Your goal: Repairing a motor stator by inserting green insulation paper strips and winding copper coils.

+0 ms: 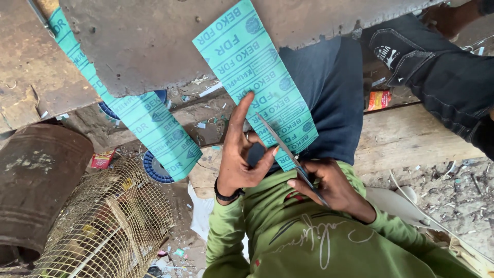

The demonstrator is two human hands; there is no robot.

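Observation:
A teal printed sheet [252, 72] hangs down from the edge of a worn grey slab [149, 41]. My left hand [239, 157], with a black band on the wrist, pinches the sheet's lower edge, index finger stretched up along it. My right hand [332, 188] grips a pair of scissors [283, 144]. The blades point up and left and lie against the sheet's lower part. Both of my arms are in green sleeves, and my dark trousers [329, 92] show behind the sheet.
A second teal strip [144, 123] hangs at the left. A wire mesh basket [108, 221] and a rusty drum [36, 175] stand at lower left. Another person's leg in dark jeans [437, 72] is at top right, above a wooden plank [406, 139]. Scraps litter the ground.

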